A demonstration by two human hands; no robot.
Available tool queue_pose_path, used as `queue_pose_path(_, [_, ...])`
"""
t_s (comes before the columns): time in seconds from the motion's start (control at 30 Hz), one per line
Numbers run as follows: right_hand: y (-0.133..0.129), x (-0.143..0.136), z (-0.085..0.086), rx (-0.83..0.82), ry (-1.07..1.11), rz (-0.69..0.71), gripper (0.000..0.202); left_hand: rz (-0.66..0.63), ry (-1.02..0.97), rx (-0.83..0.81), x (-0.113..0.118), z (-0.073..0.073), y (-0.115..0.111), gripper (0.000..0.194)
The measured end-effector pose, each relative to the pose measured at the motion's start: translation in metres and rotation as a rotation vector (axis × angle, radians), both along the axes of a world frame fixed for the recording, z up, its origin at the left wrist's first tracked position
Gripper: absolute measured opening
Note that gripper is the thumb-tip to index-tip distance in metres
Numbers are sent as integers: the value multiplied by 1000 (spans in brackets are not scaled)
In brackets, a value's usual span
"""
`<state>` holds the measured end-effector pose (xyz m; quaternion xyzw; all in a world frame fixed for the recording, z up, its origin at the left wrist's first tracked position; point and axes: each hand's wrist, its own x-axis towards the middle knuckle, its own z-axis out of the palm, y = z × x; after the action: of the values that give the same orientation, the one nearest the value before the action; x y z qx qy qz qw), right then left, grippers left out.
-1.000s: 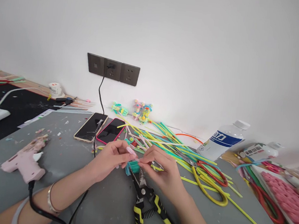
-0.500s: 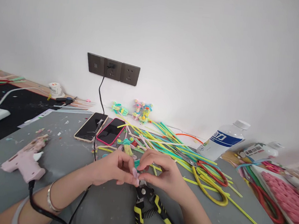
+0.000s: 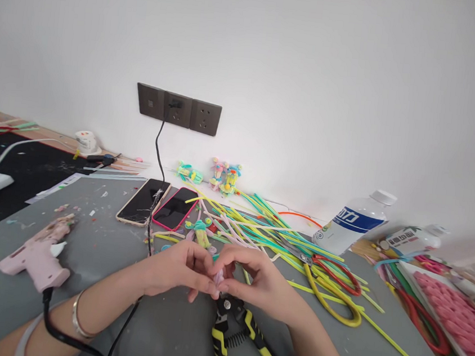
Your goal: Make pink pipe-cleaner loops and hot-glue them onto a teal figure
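At the centre of the head view, my left hand [image 3: 183, 271] and my right hand [image 3: 256, 279] meet fingertip to fingertip. Both pinch a small pale purple fuzzy piece [image 3: 219, 278], mostly covered by the fingers. Right below them lie black and yellow pliers [image 3: 225, 329] with spread handles, the jaws partly under my fingers. A small yellow and green pipe-cleaner figure [image 3: 201, 233] lies just behind my hands. Yellow, teal and pale pink pipe cleaners [image 3: 258, 225] are heaped behind my right hand, with yellow-and-red-handled scissors [image 3: 330, 301] on them.
A pink glue gun [image 3: 37, 259] lies at the left, its black cable passing my left forearm. Two phones [image 3: 144, 202] are behind my left hand. Small figures [image 3: 225, 178] stand by the wall. A bottle [image 3: 352, 221] and a tray of pink strands [image 3: 452, 314] are at the right.
The fingers of my right hand have curled in closer to my left fingertips around the purple piece. The view has shifted very slightly.
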<state>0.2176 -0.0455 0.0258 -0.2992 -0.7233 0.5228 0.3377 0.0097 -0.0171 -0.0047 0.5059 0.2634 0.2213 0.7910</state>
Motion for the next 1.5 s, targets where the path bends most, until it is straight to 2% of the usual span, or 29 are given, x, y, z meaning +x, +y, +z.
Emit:
queue_pose_path(0.23, [4,-1,-3,-36,74,-165,9,140,-22,125,0,3,4,24])
queue_pose_path(0.3, [5,-2,-4,-36,86,-202,9,184,16,253,0,4,2,24])
queue_pose_path(0.4, [6,-3,-7,-36,119,-231,9,290,99,544,-1,5,0,16])
queue_pose_path(0.53, [7,-4,-13,-47,194,-263,9,391,192,857,-2,1,-1,9])
queue_pose_path(0.7, [8,-5,-19,-11,197,-311,8,456,157,1052,0,-4,-3,8])
queue_pose_path(0.87, [5,-9,-12,103,60,-348,14,489,72,1209,2,-5,-1,17])
queue_pose_path(1.0, [4,-9,-8,150,8,-338,16,524,22,1253,3,-3,0,15])
queue_pose_path(1.23, [4,-6,-11,217,-54,-245,16,477,163,1279,3,-2,-4,21])
queue_pose_path(1.37, [3,-6,-13,286,-87,-232,16,449,200,1198,3,-1,-8,20])
queue_pose_path(1.5, [4,-6,-13,274,-90,-261,14,405,286,1167,3,1,-8,15])
